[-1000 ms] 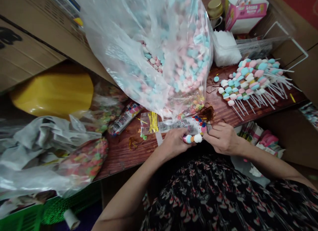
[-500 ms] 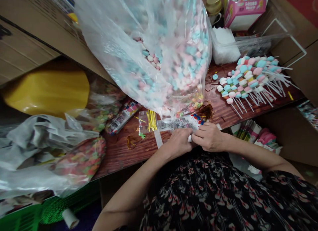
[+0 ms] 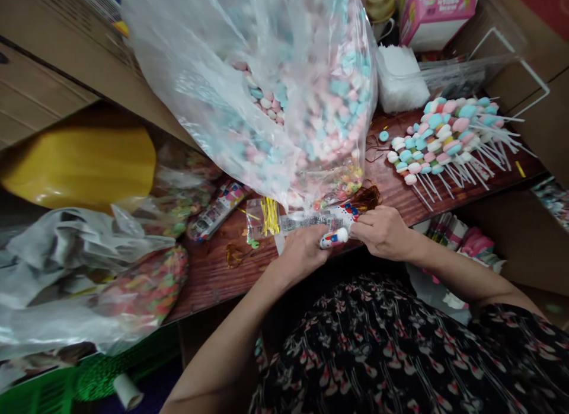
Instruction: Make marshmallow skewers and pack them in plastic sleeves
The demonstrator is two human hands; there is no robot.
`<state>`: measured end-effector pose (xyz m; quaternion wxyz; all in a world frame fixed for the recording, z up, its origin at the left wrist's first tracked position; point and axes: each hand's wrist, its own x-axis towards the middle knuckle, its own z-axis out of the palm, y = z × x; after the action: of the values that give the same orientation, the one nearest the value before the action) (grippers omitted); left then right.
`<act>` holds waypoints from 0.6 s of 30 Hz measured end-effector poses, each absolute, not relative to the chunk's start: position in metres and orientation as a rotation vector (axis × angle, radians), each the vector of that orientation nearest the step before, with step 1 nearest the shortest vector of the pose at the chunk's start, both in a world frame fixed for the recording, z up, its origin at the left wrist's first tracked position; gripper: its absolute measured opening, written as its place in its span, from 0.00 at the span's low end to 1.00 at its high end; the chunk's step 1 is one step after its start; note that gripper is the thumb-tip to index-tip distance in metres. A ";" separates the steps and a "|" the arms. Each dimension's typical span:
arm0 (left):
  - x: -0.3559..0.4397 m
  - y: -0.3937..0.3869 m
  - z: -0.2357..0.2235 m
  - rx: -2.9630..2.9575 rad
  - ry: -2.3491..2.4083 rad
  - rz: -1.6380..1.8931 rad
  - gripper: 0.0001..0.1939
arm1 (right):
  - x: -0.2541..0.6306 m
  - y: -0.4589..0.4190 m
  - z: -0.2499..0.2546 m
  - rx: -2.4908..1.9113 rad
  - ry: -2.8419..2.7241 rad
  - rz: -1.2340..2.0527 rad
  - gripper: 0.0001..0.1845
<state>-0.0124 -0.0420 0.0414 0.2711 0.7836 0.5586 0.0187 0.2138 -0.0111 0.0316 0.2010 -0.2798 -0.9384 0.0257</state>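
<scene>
My left hand (image 3: 304,248) is closed around a candy stick in a printed wrapper (image 3: 329,239), whose white, rounded end points right. My right hand (image 3: 383,231) is just to the right, thumb and fingers pinched together; what they grip, if anything, is hidden. Beneath both hands, at the table's front edge, lie flat printed clear bags (image 3: 306,220) with red and blue dots at one end. A bundle of gold twist ties (image 3: 269,216) rests left of the bags, and loose brownish-gold ties (image 3: 368,197) lie behind my right hand.
A big clear sack of pastel candies (image 3: 329,123) fills the back. Candy sticks (image 3: 448,138) with white handles are piled at the right. A bag of gummy candies (image 3: 146,283) stands at the left, beside a yellow rounded object (image 3: 80,165). A pink box (image 3: 438,16) is at the back right.
My hands have moved apart, the left slightly left and the right slightly right and up. The wrapped candy stick now shows between them; before, only a small white end was visible.
</scene>
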 end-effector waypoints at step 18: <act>-0.010 -0.042 0.045 1.563 1.209 0.638 0.15 | 0.224 0.012 0.051 -0.758 -2.504 0.318 0.15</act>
<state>-0.0101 -0.0425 0.0446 0.5075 0.6486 0.5016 0.2649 0.2235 0.0115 0.0512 0.2505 -0.2785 -0.9198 0.1170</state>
